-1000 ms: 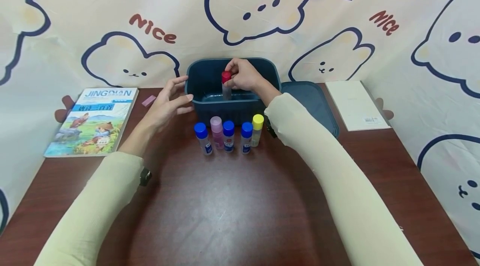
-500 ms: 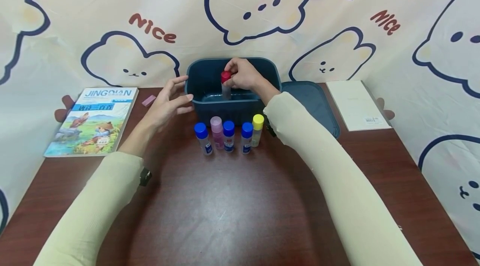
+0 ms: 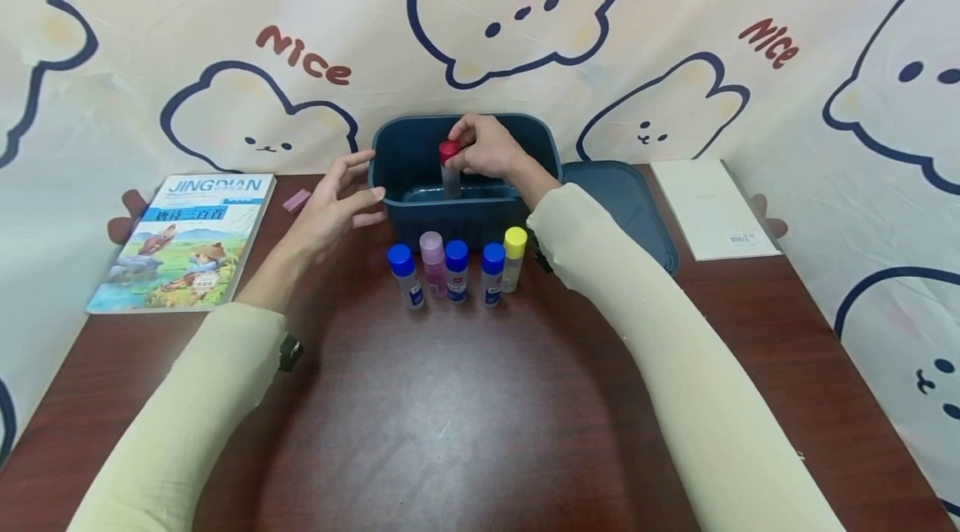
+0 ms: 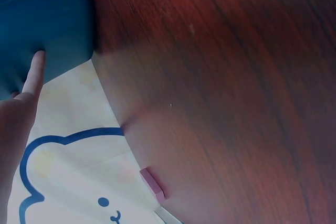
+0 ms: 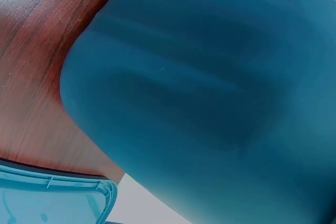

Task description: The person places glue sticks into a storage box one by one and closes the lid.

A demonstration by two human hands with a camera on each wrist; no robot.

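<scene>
In the head view, my right hand [image 3: 487,150] reaches into the dark blue storage bin [image 3: 457,223] and pinches a glue stick by its red cap [image 3: 448,151]. The stick's clear body points down inside, near the front wall; I cannot tell if it touches the bottom. My left hand [image 3: 333,203] rests its fairly straight fingers against the bin's left end; one finger [image 4: 35,72] touches the wall in the left wrist view. Before the bin stand several upright glue sticks: blue-capped ones [image 3: 457,272], a pink one [image 3: 432,265] and a yellow-capped one [image 3: 513,259].
A blue lid [image 3: 618,211] lies right of the bin, partly under the right forearm. Farther right is a white book [image 3: 712,211]. On the left lie a picture-covered book [image 3: 191,240] and a small pink block [image 3: 297,201]. A printed cloth wall [image 3: 375,7] stands behind the table.
The red-capped glue stick has shifted very slightly left inside the bin, still in my right hand. My left hand and the standing glue sticks stay put.
</scene>
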